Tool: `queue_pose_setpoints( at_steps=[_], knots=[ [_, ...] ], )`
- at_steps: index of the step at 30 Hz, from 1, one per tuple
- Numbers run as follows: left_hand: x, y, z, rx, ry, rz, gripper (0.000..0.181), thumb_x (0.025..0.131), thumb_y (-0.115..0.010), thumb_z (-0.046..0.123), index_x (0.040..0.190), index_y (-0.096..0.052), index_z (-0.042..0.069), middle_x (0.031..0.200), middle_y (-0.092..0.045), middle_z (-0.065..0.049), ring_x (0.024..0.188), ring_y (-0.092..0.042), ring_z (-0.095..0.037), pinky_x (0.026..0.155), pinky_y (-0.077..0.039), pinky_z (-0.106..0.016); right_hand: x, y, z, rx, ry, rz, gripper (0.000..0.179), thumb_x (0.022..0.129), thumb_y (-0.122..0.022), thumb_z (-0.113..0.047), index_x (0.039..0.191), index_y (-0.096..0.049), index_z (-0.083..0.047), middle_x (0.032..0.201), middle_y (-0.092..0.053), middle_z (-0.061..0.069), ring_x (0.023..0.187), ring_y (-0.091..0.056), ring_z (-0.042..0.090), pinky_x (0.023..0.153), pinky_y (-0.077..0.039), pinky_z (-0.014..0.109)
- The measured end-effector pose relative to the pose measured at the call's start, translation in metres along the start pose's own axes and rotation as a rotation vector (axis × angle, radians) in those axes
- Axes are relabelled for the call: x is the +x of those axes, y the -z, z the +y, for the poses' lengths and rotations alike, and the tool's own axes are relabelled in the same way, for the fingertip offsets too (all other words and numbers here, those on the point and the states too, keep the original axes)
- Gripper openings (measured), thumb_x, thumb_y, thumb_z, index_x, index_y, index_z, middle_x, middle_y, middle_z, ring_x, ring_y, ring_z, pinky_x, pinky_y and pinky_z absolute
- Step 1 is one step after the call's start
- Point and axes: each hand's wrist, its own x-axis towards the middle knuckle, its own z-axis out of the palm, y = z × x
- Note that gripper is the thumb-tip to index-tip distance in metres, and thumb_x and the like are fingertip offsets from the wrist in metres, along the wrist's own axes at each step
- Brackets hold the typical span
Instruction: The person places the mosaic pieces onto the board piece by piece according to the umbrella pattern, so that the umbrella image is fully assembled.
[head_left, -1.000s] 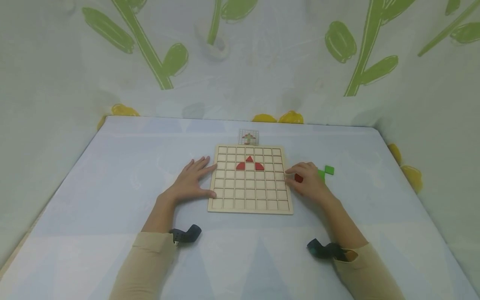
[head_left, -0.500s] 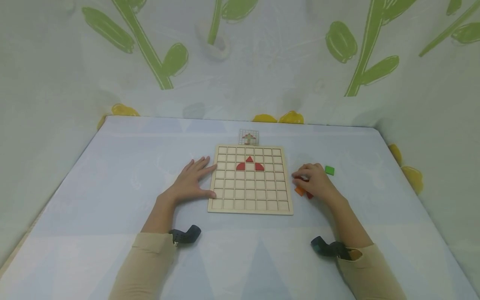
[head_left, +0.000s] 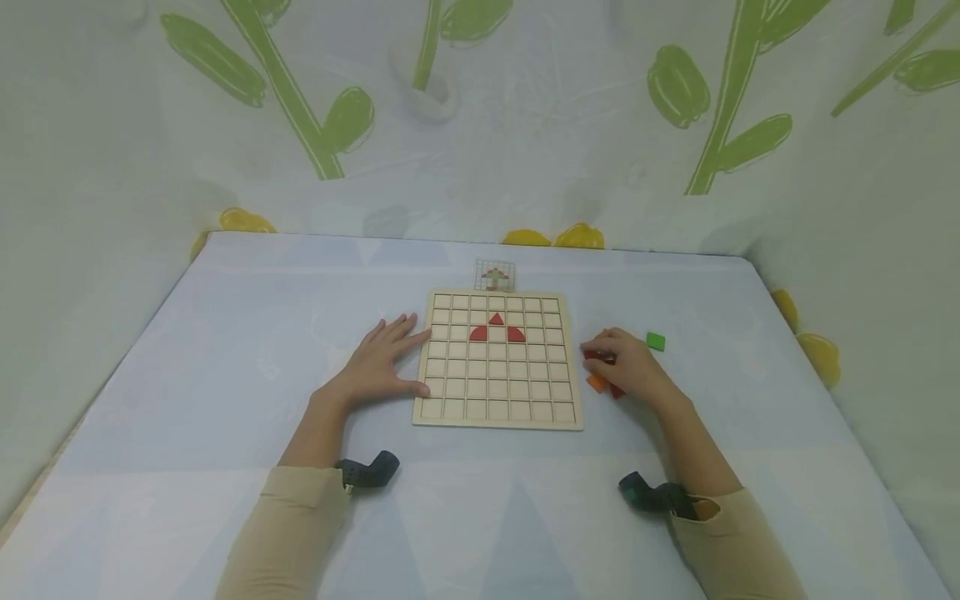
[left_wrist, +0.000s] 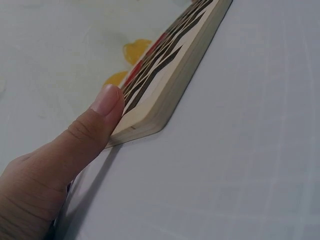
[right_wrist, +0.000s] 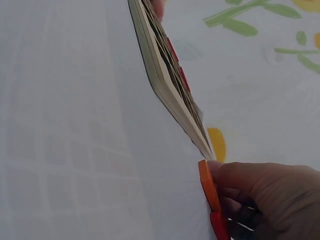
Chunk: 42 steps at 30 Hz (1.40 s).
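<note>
My left hand [head_left: 378,367] rests spread at the left side of a wooden grid board [head_left: 498,412]. Its thumb lies on the board's near left corner in the left wrist view, and a fingertip meets the left edge. A red triangle [head_left: 497,319] and two red quarter-round pieces [head_left: 478,334] sit in the board's upper cells. Right of the board, my right hand [head_left: 630,362] bends its fingers over loose coloured pieces. A red piece [head_left: 600,356] shows between thumb and fingers; I cannot tell whether they pinch it. An orange piece [right_wrist: 209,184] and another red piece [right_wrist: 219,226] lie beside the thumb.
A small picture card [head_left: 495,275] with a printed grid pattern lies at the board's far edge. One green square [head_left: 656,342] lies beyond my right hand. A wall with painted leaves rises behind the table [head_left: 480,508].
My right hand has drawn back rightward from the board's edge over the pieces, uncovering an orange and a red one below the thumb. The left hand stays in place.
</note>
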Motion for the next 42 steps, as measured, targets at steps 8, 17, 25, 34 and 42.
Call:
queue_pose_setpoints(
  at_steps=[8,17,25,34,42],
  knots=[
    [0.000,0.000,0.000,-0.001,-0.007,0.008,0.096,0.067,-0.075,0.059,0.146,-0.039,0.016,0.157,-0.021,-0.012,0.146,-0.012,-0.028,0.119,-0.003,-0.044,-0.001,0.001,-0.001,-0.003,-0.041,-0.026,0.037,0.087,-0.067,-0.013,0.121,-0.062,0.001,0.118,-0.055,0.017,0.103,-0.056,0.030,0.087,-0.052,0.044],
    [0.000,-0.001,-0.001,-0.004,-0.005,-0.001,0.097,0.067,-0.074,0.060,0.146,-0.038,0.017,0.157,-0.020,-0.011,0.146,-0.012,-0.027,0.119,-0.003,-0.044,-0.001,0.004,-0.001,0.014,-0.072,-0.039,0.045,0.084,-0.072,-0.018,0.123,-0.060,0.002,0.117,-0.055,0.017,0.100,-0.053,0.029,0.087,-0.050,0.043],
    [0.000,-0.001,-0.002,0.002,-0.010,0.003,0.097,0.067,-0.074,0.060,0.146,-0.038,0.017,0.157,-0.020,-0.011,0.146,-0.012,-0.028,0.119,-0.003,-0.044,0.000,0.003,0.001,-0.021,-0.073,-0.046,0.040,0.085,-0.070,-0.021,0.118,-0.062,0.000,0.106,-0.059,0.015,0.095,-0.053,0.027,0.083,-0.049,0.040],
    [0.000,-0.002,-0.003,0.009,-0.007,0.005,0.097,0.067,-0.074,0.060,0.146,-0.038,0.017,0.157,-0.020,-0.011,0.146,-0.012,-0.028,0.119,-0.003,-0.044,0.002,-0.001,0.001,-0.047,-0.005,0.028,0.037,0.084,-0.071,-0.018,0.115,-0.062,0.000,0.104,-0.060,0.013,0.090,-0.051,0.024,0.078,-0.050,0.036],
    [0.001,0.000,-0.002,-0.003,-0.005,0.003,0.097,0.067,-0.074,0.061,0.146,-0.038,0.017,0.157,-0.020,-0.010,0.146,-0.011,-0.027,0.119,-0.002,-0.043,0.001,-0.003,-0.010,-0.042,0.149,0.140,0.034,0.081,-0.075,-0.016,0.110,-0.064,-0.002,0.098,-0.061,0.007,0.081,-0.050,0.018,0.062,-0.045,0.025]
  ],
)
